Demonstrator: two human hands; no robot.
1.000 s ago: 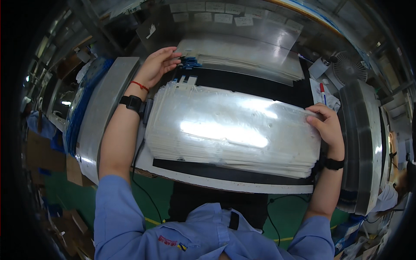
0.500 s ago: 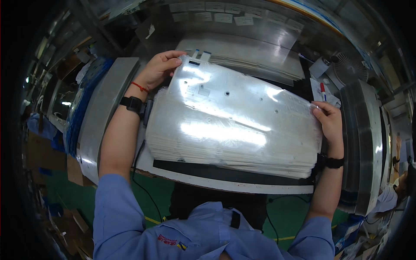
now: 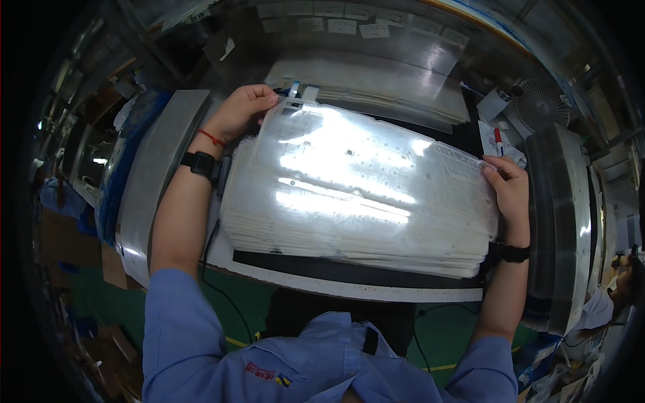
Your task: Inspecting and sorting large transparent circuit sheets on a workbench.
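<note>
Clear plastic: a thin see-through sheet (image 3: 363, 161) with faint printed lines, which I hold lifted at both ends over a thick stack of like sheets (image 3: 349, 228).
Left hand: my left hand (image 3: 242, 111) is curled round the sheet's far left corner, fingers closed on its edge just beside two small tabs (image 3: 301, 92).
Right hand: my right hand (image 3: 509, 191) pinches the sheet's right edge, thumb on top, the other fingers tucked under it.
Stack: it lies below my fingers on a dark mat (image 3: 336, 269), between my two wrists.
Wrists: a black watch (image 3: 200, 163) and a red cord (image 3: 212, 138) on my left, a black band (image 3: 514, 253) on my right.
Beyond my fingers: another pile of clear sheets (image 3: 369, 84).
Past my right hand: a red pen (image 3: 498, 140) and a small fan (image 3: 541, 104).
</note>
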